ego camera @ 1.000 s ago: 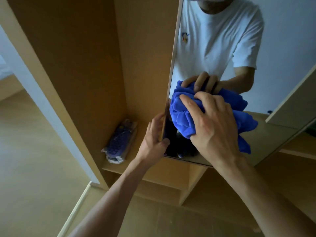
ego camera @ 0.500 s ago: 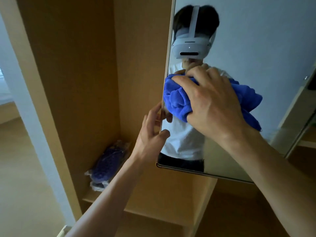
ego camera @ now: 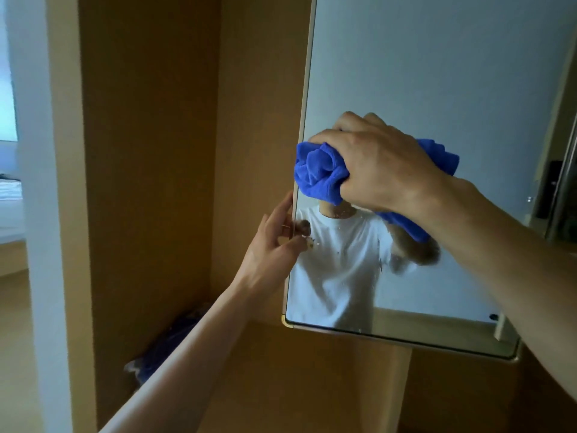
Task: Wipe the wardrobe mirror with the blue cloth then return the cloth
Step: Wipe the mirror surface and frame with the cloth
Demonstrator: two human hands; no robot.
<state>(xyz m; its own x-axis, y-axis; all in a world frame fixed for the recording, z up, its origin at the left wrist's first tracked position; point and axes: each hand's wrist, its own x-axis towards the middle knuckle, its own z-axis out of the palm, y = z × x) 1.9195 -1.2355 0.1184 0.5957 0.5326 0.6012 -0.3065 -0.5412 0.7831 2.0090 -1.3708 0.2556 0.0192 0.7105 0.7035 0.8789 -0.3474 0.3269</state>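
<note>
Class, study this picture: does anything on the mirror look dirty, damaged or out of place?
The mirror has hazy smears and specks on its lower half, below the blue cloth that the right hand grips. They blur the reflection there, while the glass higher up looks clean.

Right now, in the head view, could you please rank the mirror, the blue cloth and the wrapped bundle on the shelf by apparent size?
1. mirror
2. blue cloth, bunched in the right hand
3. wrapped bundle; farther away and partly hidden, so ranking it below the cloth is unsure
</note>
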